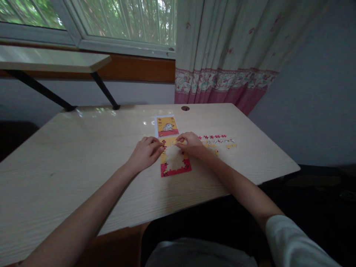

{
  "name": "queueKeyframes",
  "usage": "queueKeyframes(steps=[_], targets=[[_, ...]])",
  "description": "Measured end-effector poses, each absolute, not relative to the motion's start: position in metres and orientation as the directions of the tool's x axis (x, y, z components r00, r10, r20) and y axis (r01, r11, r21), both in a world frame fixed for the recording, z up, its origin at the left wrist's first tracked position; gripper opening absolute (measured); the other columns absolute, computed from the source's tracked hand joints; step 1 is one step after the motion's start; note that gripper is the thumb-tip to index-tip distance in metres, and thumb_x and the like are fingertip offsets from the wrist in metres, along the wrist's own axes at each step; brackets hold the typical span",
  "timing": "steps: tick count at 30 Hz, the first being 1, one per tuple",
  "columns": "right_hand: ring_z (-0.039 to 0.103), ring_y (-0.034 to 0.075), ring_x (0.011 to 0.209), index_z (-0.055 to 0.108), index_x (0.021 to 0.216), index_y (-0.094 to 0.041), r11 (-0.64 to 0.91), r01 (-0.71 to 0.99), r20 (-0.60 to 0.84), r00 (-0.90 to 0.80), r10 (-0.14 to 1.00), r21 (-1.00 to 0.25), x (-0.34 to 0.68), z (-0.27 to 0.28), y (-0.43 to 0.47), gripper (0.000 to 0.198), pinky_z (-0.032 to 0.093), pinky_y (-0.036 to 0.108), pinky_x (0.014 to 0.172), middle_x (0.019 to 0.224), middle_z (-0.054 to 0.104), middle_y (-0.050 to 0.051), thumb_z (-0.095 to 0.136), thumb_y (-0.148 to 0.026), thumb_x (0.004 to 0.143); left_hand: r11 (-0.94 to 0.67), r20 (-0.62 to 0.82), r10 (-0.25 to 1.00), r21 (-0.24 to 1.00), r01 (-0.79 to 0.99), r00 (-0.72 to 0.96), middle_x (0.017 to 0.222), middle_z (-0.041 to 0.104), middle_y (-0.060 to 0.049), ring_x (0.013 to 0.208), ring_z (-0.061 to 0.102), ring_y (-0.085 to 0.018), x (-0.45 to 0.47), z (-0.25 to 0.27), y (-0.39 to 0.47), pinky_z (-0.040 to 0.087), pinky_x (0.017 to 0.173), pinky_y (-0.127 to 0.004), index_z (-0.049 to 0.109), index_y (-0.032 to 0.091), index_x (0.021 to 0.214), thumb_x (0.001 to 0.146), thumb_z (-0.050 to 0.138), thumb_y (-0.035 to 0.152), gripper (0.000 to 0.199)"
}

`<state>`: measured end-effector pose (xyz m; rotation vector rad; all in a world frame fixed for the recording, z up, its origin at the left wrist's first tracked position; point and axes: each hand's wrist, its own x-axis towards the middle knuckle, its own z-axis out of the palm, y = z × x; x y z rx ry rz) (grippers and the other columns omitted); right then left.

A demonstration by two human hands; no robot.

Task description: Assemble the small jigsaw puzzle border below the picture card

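A partly assembled jigsaw puzzle (175, 172) lies flat on the table, a red and yellow border around a bare middle. At its upper left edge my left hand (147, 151) is closed, thumb and fingertips pressing on the border. My right hand (191, 144) reaches over the upper right side, thumb and forefinger pinched on a small puzzle piece, mostly hidden by the fingertips. Just beyond the puzzle lies a reference picture (167, 126) of a white animal on yellow and red. Loose puzzle pieces (221, 141) sit in rows to the right, sorted into red, white and yellow.
The pale wooden table (91, 163) has a round cable hole (185, 108) near its back edge. A raised shelf (55, 59) on black legs stands at the back left. Behind hang patterned curtains (222, 55) beside a window (125, 22).
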<state>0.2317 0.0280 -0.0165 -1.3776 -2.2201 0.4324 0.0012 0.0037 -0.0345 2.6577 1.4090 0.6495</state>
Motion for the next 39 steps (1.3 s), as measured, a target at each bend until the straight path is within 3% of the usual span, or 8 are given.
queueKeyframes(steps=[8, 16, 21, 28, 39], targets=[[0.06, 0.017, 0.081, 0.071, 0.087, -0.018, 0.47, 0.749, 0.258, -0.393, 0.883, -0.468, 0.325, 0.028, 0.023, 0.019, 0.042, 0.029, 0.075, 0.087, 0.069, 0.005, 0.069, -0.033, 0.075, -0.579, 0.321, 0.807, 0.267, 0.77, 0.496, 0.104, 0.06, -0.011, 0.097, 0.053, -0.027, 0.001, -0.034, 0.003, 0.044, 0.085, -0.044, 0.067, 0.018, 0.106, 0.093, 0.039, 0.042, 0.039], [0.062, 0.019, 0.081, 0.071, 0.087, -0.019, 0.34, 0.797, 0.117, -0.327, 0.938, -0.5, 0.415, 0.0, -0.005, 0.024, 0.046, 0.031, 0.074, 0.09, 0.07, 0.007, 0.065, -0.039, 0.076, -0.579, 0.331, 0.807, 0.278, 0.767, 0.489, 0.103, 0.061, -0.011, 0.095, 0.054, -0.027, 0.001, -0.034, 0.004, 0.044, 0.085, -0.045, 0.068, 0.018, 0.104, 0.092, 0.04, 0.042, 0.039], [0.06, 0.019, 0.078, 0.071, 0.091, -0.018, 0.311, 0.839, 0.061, -0.319, 0.946, -0.446, 0.42, -0.008, -0.008, 0.023, 0.045, 0.032, 0.072, 0.09, 0.069, 0.008, 0.062, -0.036, 0.078, -0.584, 0.344, 0.802, 0.281, 0.762, 0.488, 0.104, 0.061, -0.011, 0.097, 0.054, -0.027, 0.0, -0.035, 0.004, 0.044, 0.085, -0.046, 0.067, 0.019, 0.105, 0.092, 0.041, 0.043, 0.038], [0.06, 0.021, 0.088, 0.07, 0.091, -0.019, 0.359, 0.876, 0.068, -0.357, 0.932, -0.321, 0.407, 0.001, -0.003, 0.02, 0.04, 0.036, 0.088, 0.094, 0.069, 0.008, 0.062, -0.032, 0.079, -0.588, 0.349, 0.798, 0.271, 0.762, 0.491, 0.104, 0.061, -0.012, 0.096, 0.054, -0.027, -0.001, -0.037, 0.005, 0.045, 0.084, -0.046, 0.067, 0.019, 0.105, 0.092, 0.041, 0.042, 0.037], [0.054, 0.015, 0.066, 0.069, 0.078, -0.017, 0.351, 0.907, -0.089, -0.379, 0.921, -0.232, 0.374, 0.003, 0.021, 0.011, 0.038, 0.027, 0.066, 0.073, 0.064, 0.003, 0.066, -0.027, 0.073, -0.59, 0.336, 0.796, 0.246, 0.769, 0.503, 0.105, 0.061, -0.013, 0.096, 0.054, -0.028, -0.001, -0.036, 0.004, 0.044, 0.084, -0.046, 0.067, 0.017, 0.107, 0.093, 0.039, 0.043, 0.041]])
